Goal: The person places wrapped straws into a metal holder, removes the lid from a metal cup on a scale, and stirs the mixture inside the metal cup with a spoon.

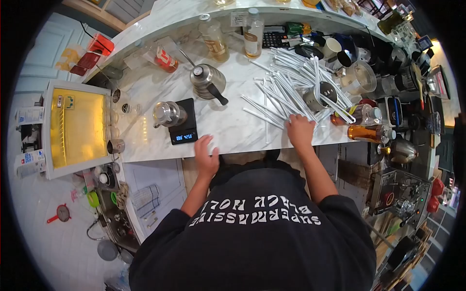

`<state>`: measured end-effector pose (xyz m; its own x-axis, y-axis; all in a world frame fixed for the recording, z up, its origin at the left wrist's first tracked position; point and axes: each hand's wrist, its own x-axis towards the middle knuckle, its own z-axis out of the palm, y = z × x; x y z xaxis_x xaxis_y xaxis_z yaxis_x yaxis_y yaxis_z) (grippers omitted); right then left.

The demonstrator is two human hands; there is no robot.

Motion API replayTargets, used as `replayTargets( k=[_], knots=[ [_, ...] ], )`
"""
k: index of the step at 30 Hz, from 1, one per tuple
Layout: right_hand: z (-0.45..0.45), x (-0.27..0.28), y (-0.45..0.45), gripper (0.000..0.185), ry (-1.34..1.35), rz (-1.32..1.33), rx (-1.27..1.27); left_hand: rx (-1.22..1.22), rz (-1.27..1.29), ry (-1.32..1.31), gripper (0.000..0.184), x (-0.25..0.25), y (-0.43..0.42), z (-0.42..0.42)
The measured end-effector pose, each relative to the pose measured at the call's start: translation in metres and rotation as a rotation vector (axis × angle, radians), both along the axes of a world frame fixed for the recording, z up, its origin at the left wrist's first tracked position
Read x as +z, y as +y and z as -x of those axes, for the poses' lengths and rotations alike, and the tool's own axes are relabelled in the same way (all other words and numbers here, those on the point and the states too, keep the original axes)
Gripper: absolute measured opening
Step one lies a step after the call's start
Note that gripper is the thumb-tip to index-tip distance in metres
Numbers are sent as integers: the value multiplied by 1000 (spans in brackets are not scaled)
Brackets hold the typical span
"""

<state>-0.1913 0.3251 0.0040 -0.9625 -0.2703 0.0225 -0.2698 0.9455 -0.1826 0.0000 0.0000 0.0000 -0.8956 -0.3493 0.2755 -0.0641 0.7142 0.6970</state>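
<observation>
We recorded: left hand (207, 157), fingers loosely parted, just beside the scale (185, 131); right hand (300, 131), fingers curled at the straws (281, 92), grip we couldn't tell.

Straws (284, 83): white, slender, strewn in a loose, criss-crossed heap across the worktop (245, 131).
Metal cup (314, 101): silvery, cylindrical, surrounded by straws; some are laid against its rim.

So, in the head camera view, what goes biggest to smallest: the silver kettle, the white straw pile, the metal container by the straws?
1. White straw pile
2. Silver kettle
3. Metal container
</observation>
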Motion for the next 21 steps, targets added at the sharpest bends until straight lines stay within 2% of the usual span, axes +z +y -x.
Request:
replayTargets(
  k=[2,3,4,9,11,16,21],
  knots=[
    [-17,-4,-37,8,37,-53,111,-109,82,-30,45,29,5,17],
    [35,-3,55,7,107,-149,137,-167,15,49,43,-4,109,84],
    [32,-7,51,5,109,-127,163,-205,75,6,42,-2,116,96],
    [27,-3,42,3,83,39,214,-293,298,-144,39,-10,137,132],
    [29,7,43,4,45,104,176,-281,328,-154,31,-10,141,141],
    [29,52,56,10,-148,337,107,-332,428,-141,17,-20,133,149],
    [35,126,91,15,-225,714,36,-359,443,-77,15,-6,128,154]
  ],
)
